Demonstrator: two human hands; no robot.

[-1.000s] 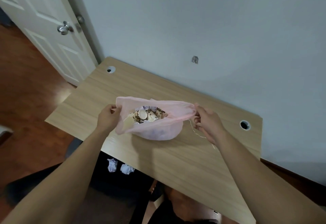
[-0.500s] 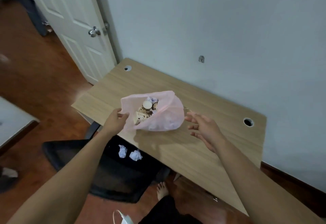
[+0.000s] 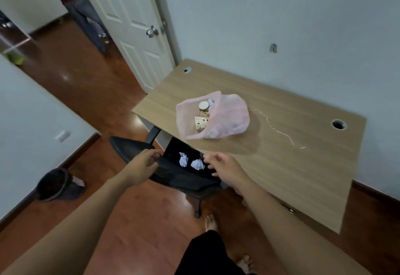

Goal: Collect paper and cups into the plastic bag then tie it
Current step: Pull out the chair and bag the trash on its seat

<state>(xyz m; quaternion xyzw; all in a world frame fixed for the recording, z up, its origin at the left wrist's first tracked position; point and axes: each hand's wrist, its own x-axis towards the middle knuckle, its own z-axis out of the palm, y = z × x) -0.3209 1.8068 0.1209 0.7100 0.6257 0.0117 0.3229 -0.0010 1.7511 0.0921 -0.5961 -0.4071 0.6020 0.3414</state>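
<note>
Left hand (image 3: pixel 144 162) and right hand (image 3: pixel 218 164) loosely spread, empty, flanking paper balls (image 3: pixel 197 164) on chair (image 3: pixel 173 177). Best: pinch one each, lift clear of chair.

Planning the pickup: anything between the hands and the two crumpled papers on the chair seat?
Nothing visible. Both crumpled papers lie bare on the chair seat, between the open left hand and right hand; the desk edge runs just behind them.

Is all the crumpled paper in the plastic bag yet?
No: two crumpled paper balls lie on the black chair seat, outside the pink plastic bag on the desk.
</note>
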